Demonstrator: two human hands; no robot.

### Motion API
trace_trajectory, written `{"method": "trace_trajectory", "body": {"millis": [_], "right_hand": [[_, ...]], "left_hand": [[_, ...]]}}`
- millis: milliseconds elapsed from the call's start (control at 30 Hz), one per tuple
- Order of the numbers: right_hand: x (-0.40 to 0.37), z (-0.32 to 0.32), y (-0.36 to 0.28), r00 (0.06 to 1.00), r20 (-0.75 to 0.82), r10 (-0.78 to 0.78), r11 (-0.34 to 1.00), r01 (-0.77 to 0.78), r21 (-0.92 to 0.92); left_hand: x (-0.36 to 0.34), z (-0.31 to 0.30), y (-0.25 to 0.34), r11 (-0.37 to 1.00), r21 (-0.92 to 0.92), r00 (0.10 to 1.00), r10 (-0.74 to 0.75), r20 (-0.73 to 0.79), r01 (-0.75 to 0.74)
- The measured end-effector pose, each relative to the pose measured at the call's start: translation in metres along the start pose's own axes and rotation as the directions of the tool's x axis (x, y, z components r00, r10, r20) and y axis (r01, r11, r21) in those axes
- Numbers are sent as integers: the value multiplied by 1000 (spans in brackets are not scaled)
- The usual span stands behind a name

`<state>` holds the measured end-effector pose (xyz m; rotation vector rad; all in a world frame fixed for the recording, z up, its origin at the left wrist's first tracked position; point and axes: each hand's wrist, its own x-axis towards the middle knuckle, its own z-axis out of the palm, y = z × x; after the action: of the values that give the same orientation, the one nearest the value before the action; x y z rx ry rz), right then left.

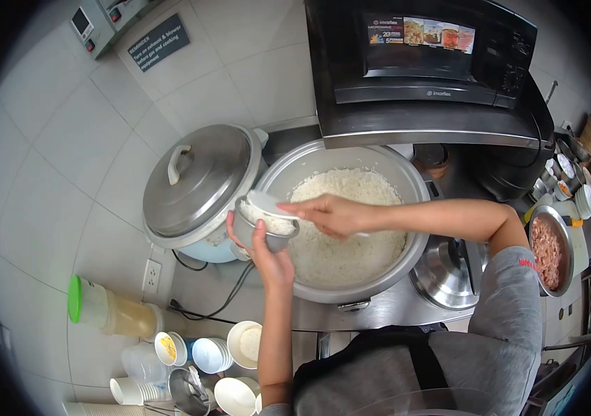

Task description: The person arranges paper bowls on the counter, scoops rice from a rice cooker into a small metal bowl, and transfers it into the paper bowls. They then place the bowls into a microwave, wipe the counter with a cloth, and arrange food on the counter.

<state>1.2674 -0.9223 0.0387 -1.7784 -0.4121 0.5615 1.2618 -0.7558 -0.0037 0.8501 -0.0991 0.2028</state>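
Observation:
My left hand [265, 253] is wrapped round a small metal bowl [267, 236] filled with white rice. In my right hand [326, 213] is a pale rice paddle [267, 204], its flat blade over the rice in the bowl. Both hands are above the left part of a large round pot [416, 243] of cooked rice [351, 243]. To the left stands a rice cooker with a metal lid [198, 180], closed.
A microwave [441, 62] sits on a steel shelf [434, 125] behind the pot. Right of the pot lies a metal lid [448, 274], and farther right a bowl of raw meat [546, 253]. Stacked paper bowls [210, 355] and a green-lidded container [111, 310] are at lower left.

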Motion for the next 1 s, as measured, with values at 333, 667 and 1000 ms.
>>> {"method": "trace_trajectory", "body": {"millis": [333, 667, 1000], "right_hand": [[-6, -8, -4, 974, 178, 137, 943, -184, 279], [-19, -13, 3, 952, 235, 195, 922, -259, 286], [-19, -20, -9, 993, 110, 37, 974, -12, -225]], "left_hand": [[3, 1, -2, 997, 40, 997, -72, 7, 72], [1, -9, -7, 987, 74, 989, -147, 19, 146], [2, -11, 7, 880, -12, 870, -467, 157, 475]]}}
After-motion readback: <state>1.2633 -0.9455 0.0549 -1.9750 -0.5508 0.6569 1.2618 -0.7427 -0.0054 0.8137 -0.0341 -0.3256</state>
